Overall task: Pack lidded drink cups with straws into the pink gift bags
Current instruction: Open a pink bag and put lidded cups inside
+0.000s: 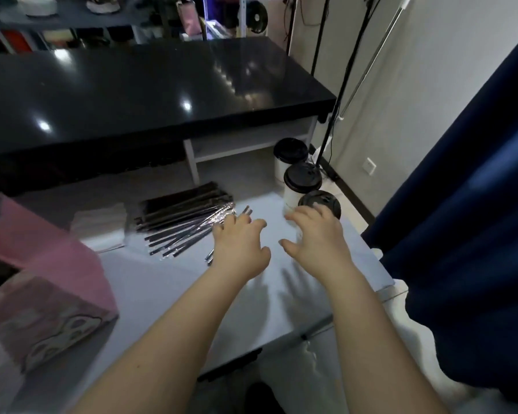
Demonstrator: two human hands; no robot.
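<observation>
Your left hand (241,246): fingers spread, holding nothing, fingertips over near ends of wrapped straws (183,224). Your right hand (317,237): spread too, fingertips at nearest lidded cup (320,202), last of three along white table's (251,309) far right edge. Pink gift bag (48,264) stands at left.

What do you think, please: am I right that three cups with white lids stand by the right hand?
Not quite: the head view shows the lids are black. Three cups with black lids stand by the right hand.
</observation>
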